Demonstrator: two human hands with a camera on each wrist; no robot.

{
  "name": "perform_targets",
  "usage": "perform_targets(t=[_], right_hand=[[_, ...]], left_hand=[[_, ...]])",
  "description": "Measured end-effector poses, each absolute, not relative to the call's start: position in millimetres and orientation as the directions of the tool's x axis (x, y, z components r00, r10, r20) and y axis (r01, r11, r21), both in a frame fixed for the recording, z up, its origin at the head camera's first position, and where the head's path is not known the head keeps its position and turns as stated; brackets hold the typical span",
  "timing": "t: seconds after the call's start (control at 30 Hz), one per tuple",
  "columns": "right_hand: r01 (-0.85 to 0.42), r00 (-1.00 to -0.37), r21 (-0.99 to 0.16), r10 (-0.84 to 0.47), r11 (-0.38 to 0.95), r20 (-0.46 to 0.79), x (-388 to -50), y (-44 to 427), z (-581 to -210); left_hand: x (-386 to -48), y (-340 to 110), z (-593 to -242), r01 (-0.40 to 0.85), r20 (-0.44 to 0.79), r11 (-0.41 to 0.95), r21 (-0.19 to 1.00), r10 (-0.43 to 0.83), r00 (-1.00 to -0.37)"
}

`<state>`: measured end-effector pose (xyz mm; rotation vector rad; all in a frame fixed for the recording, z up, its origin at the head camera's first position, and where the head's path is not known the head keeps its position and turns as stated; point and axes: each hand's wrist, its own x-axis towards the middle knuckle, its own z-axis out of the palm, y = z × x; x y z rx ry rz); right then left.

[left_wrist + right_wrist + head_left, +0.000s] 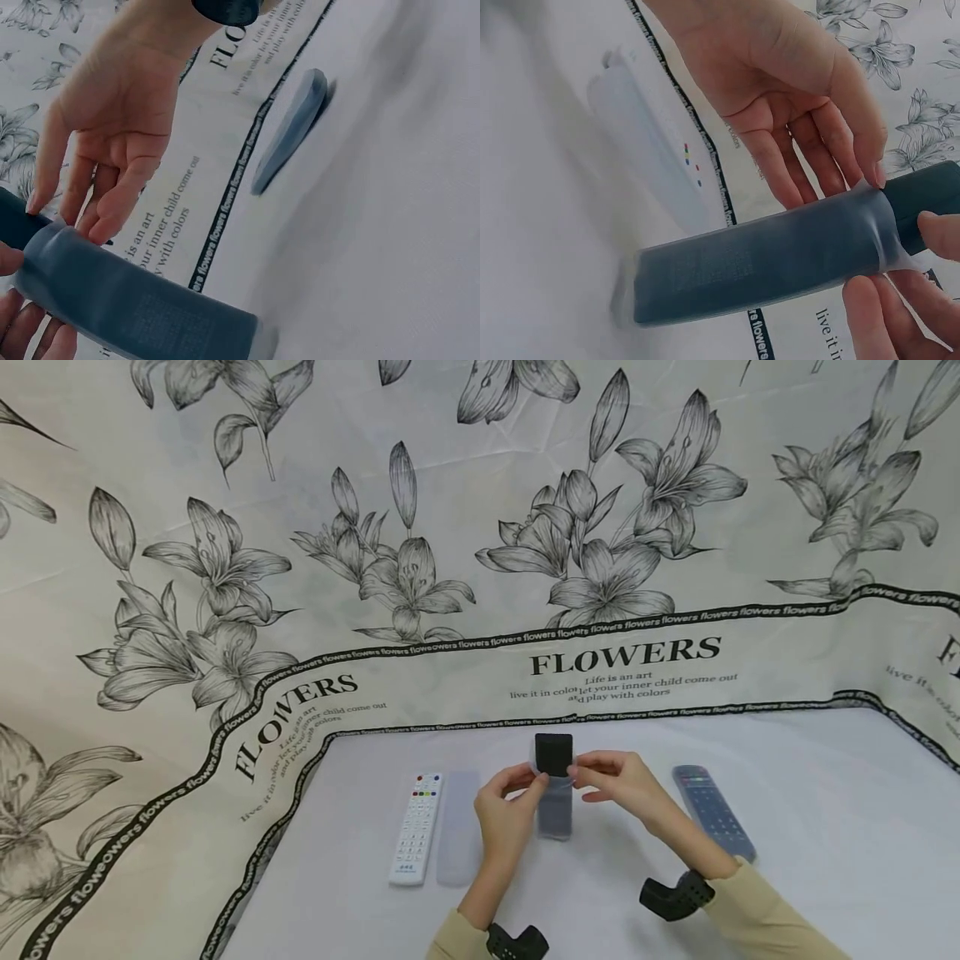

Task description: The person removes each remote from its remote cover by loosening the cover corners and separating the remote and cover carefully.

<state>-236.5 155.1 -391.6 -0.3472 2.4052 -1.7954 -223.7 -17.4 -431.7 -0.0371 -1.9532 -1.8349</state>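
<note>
Right, from the head view, both hands meet near the far side of the white surface (337, 893), close to where the black printed border (450, 727) of the flowered cloth (420, 452) runs. Between them a dark remote (553, 753) stands lengthwise away from the person, its lower part inside a translucent sleeve (555, 816) and its black end sticking out past the sleeve's mouth. The left hand (504, 814) and the right hand (622, 783) pinch at that mouth from either side, thumbs and fingers nearly closed. Over on the left, a white remote (415, 835) lies just beside a flat, pale sleeve (457, 831), whose edge comes near the left wrist, so room is tight there. On the right, a blue-grey remote (715, 812) lies slantwise by the right forearm, with white cloth between it and the sleeved one.

From the left wrist, the right hand's thumb presses the sleeve's rim, its fingers bent behind; the blue-grey remote rests well apart beyond.

From the right wrist, the rim looks stretched and puckered around the dark remote, the left hand's thumb at its near edge. Whether the sleeve's lower end touches the surface, I cannot tell.
</note>
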Motion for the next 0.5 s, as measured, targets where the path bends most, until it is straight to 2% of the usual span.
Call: perform_targets(t=[0.23,0.5], right_hand=[[-0.101,-0.967,-0.966,-0.252,0.238,0.039,-242.1,157.5,-404.1],[-0.062,-0.974,-0.973,-0.228,0.223,0.009,-240.9,158.6,-402.5]], left_hand=[[-223.7,-15.0,-437.3,0.315,0.329,0.095,0.944,-0.286,-0.9],[-227.8,-12.4,-431.8,0.098,0.102,0.027,0.995,-0.295,-0.95]])
